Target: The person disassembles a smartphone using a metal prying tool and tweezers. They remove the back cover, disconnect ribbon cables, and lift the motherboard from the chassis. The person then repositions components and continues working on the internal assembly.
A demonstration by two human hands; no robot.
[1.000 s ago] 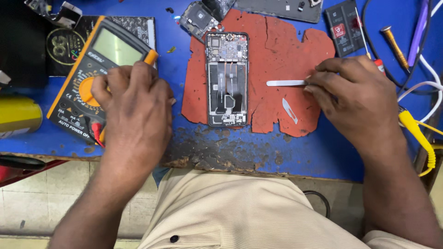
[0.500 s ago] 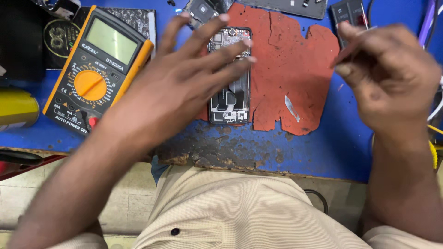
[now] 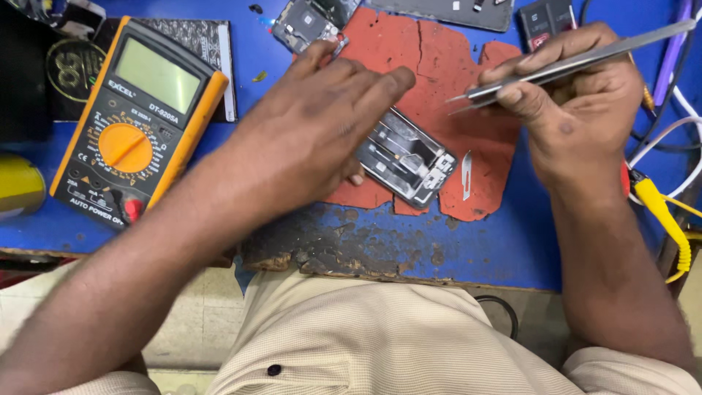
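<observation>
An opened phone body (image 3: 409,159) lies tilted on a worn red mat (image 3: 439,66). My left hand (image 3: 322,117) rests on its upper end, fingers spread over it and touching it. My right hand (image 3: 570,88) hovers over the mat's right side and grips metal tweezers (image 3: 578,62) whose tips point left toward the phone. A small scalpel blade (image 3: 466,174) lies on the mat just right of the phone.
A yellow multimeter (image 3: 139,117) sits at the left on the blue bench (image 3: 512,241). More phone parts (image 3: 307,22) lie at the top. A yellow probe (image 3: 662,219) and white cables (image 3: 680,146) run along the right edge. The bench's front edge is chipped.
My left hand left the multimeter and came onto the phone, which has turned from upright to slanted. My right hand lifted the tweezers off the mat.
</observation>
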